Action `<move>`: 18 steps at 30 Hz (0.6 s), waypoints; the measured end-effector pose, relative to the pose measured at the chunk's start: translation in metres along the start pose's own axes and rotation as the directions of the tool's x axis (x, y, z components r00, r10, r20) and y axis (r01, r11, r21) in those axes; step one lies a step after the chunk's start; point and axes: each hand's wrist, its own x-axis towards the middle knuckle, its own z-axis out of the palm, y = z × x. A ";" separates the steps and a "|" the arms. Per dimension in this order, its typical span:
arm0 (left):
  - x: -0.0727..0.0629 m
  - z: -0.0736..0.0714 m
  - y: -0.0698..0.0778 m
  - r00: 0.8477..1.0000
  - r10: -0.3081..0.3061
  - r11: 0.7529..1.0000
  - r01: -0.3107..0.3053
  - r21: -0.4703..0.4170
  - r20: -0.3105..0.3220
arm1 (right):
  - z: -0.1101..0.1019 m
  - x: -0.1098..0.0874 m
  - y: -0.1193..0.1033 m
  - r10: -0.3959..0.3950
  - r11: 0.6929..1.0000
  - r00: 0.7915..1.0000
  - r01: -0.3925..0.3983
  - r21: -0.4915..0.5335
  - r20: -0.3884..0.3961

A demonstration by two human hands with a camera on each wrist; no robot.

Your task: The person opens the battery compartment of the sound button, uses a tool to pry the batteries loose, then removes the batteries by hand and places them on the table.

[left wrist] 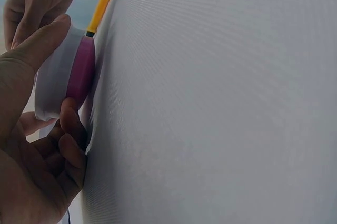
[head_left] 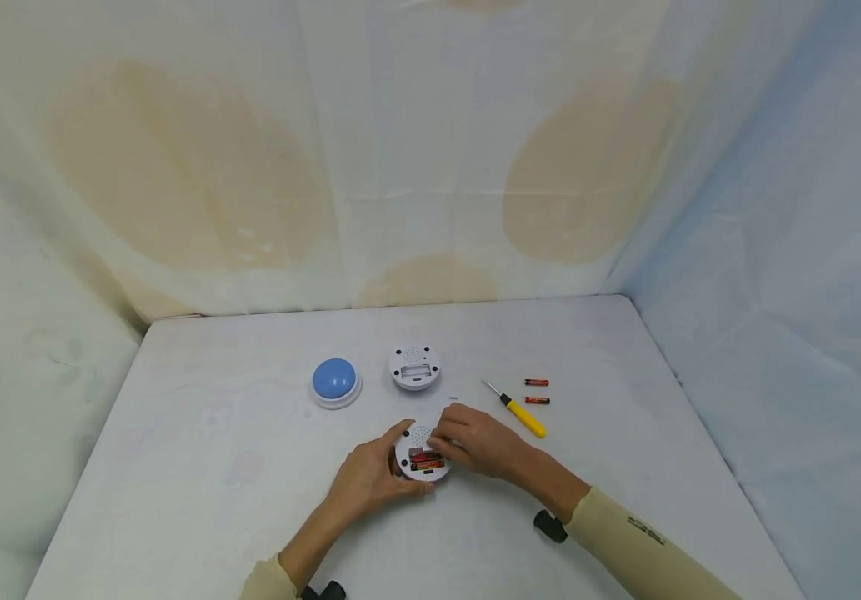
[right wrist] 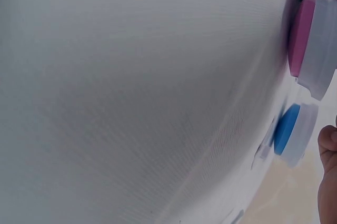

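Observation:
My left hand (head_left: 370, 475) holds a round white button device (head_left: 403, 450) by its sides, thumb and fingers around the rim. Its underside faces up, with a speaker grille and an uncovered compartment holding red-and-black batteries (head_left: 427, 461). In the left wrist view, the device's pink dome (left wrist: 81, 71) faces the table. My right hand (head_left: 478, 437) is at the device's right edge, fingers curled beside the compartment; whether anything is pinched in them is hidden. The right wrist view catches only part of this right hand (right wrist: 328, 150).
Behind stand a blue-domed button (head_left: 334, 379), dome up, and another white button (head_left: 414, 367), underside up with its battery compartment uncovered. To the right lie a yellow-handled screwdriver (head_left: 525, 417) and two loose batteries (head_left: 537, 382). A small thin piece (head_left: 453, 397) lies near the right hand.

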 end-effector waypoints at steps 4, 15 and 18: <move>0.000 0.000 0.001 1.000 -0.010 1.000 0.010 -0.001 0.006 | 0.000 0.000 -0.003 0.097 0.993 0.994 -0.099 0.057 0.045; 0.000 0.001 0.000 1.000 -0.005 1.000 0.005 0.002 -0.014 | -0.001 -0.002 -0.001 0.160 0.950 0.984 -0.175 0.259 0.076; 0.000 0.001 0.000 1.000 -0.002 1.000 0.002 0.004 -0.022 | -0.001 -0.003 -0.001 0.143 0.951 0.986 -0.160 0.263 0.085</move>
